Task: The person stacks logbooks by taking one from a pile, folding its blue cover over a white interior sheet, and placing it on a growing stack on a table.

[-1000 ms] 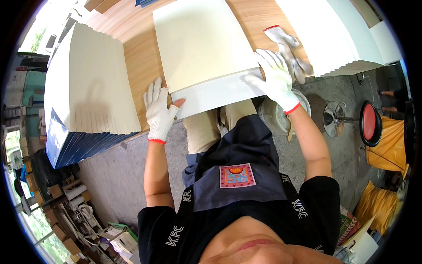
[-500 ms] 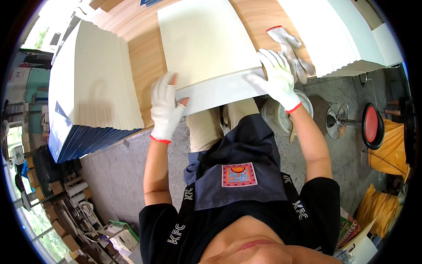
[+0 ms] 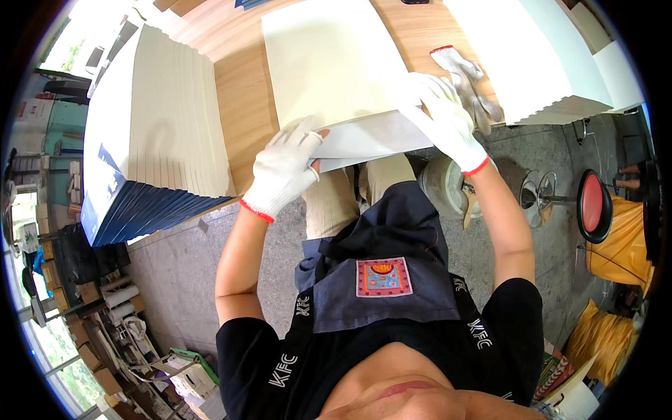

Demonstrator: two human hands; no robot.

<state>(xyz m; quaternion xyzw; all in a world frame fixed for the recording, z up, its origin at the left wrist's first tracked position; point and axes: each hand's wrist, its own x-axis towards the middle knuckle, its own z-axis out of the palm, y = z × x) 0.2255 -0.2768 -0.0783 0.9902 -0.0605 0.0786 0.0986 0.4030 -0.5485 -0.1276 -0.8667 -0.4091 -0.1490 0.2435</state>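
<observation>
A large cream block of sheets [image 3: 336, 63] lies on the wooden table in front of me. A whitish sheet flap [image 3: 371, 136] reaches past its near edge, over the table edge. My left hand [image 3: 285, 168], in a white knitted glove with bare thumb and index tips, is closed around the flap's left end; how far the thumb reaches under it is hidden. At the near right corner, my gloved right hand [image 3: 448, 115] rests with its fingers stretched along the block's edge and its thumb apart, over the flap's right end.
On the left stands a tall stack of dark-blue-covered books [image 3: 178, 119], fanned toward me. Another pale stack [image 3: 518, 70] is at the right. A loose pair of gloves [image 3: 465, 80] lies between it and my right hand. A white bucket [image 3: 444, 185] and a red-seated stool [image 3: 591, 206] stand below.
My left hand has moved right and inward along the flap, whose left end now shows a slanted lower layer. My right hand has shifted slightly, its fingers less spread.
</observation>
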